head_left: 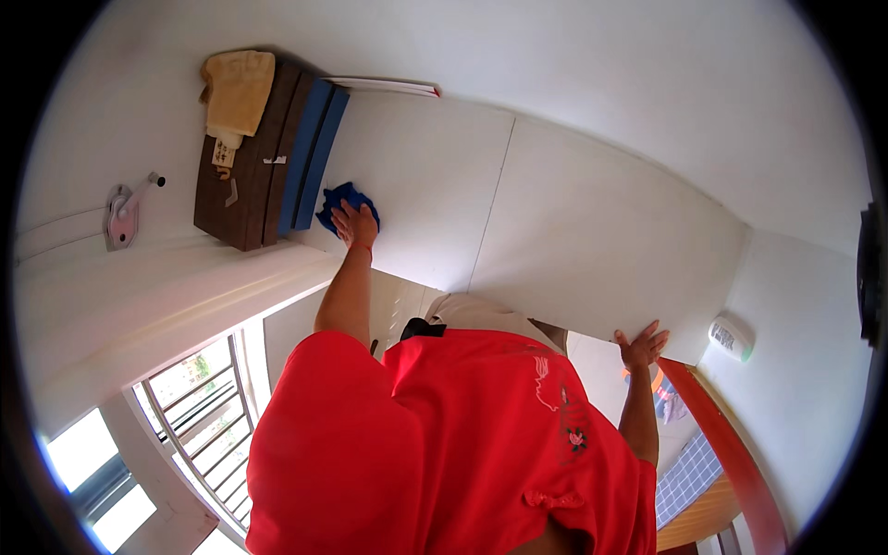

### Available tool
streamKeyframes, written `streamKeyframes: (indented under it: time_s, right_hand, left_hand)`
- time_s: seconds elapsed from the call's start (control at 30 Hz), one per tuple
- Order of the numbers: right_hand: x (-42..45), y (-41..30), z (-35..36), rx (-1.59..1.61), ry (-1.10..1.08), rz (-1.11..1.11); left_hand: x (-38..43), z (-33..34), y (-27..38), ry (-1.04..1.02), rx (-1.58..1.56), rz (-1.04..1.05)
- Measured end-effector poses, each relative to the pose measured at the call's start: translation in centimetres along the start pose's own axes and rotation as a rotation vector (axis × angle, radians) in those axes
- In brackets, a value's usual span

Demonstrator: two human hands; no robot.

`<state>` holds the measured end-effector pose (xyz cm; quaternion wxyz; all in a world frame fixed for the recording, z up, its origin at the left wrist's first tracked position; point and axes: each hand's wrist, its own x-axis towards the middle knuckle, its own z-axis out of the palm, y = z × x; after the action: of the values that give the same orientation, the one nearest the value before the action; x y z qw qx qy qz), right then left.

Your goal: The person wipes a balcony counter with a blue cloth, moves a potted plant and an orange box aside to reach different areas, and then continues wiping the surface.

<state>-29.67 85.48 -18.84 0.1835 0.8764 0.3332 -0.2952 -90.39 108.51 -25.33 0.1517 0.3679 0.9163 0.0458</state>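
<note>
My left hand (pixel 356 225) presses a crumpled dark blue cloth (pixel 338 196) against the white tabletop (pixel 423 173). Its fingers lie spread over the cloth, close to a stack of brown and blue boxes (pixel 267 166). At the tabletop's front edge, towards the right end, rests my right hand (pixel 639 345) with its fingers apart and nothing in it. A thin seam (pixel 494 201) crosses the tabletop between the two hands.
A yellow cloth (pixel 239 90) lies over the boxes. Behind them, a thin white panel (pixel 388 85) sits along the wall. A hand crank (pixel 125 215) is fixed at left, above a barred window (pixel 205 409). A white oval device (pixel 730 338) is mounted at right.
</note>
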Motion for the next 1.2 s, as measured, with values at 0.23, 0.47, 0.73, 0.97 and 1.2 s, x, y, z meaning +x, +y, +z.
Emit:
streamKeyframes:
  time_s: [0.23, 0.47, 0.73, 0.97, 1.2]
  right_hand:
    - [0.7, 0.6, 1.0, -0.069, 0.054, -0.005]
    - [0.6, 0.5, 0.9, -0.066, 0.035, 0.001]
    - [0.0, 0.2, -0.3, -0.028, -0.044, 0.026]
    - [0.5, 0.3, -0.2, 0.060, -0.044, -0.003]
    - [0.0, 0.3, 0.0, 0.063, -0.033, 0.007]
  left_hand:
    - [-9.7, 2.4, -1.4, 0.087, 0.111, 0.404]
    - [-15.4, -0.7, 7.6, -0.410, 0.309, 1.374]
    - [-13.8, 4.7, 21.4, -0.215, 0.186, 1.355]
    - [-4.1, 4.8, 21.4, -0.059, 0.200, 0.808]
    - [-0.1, 1.7, 6.2, -0.071, 0.084, 0.143]
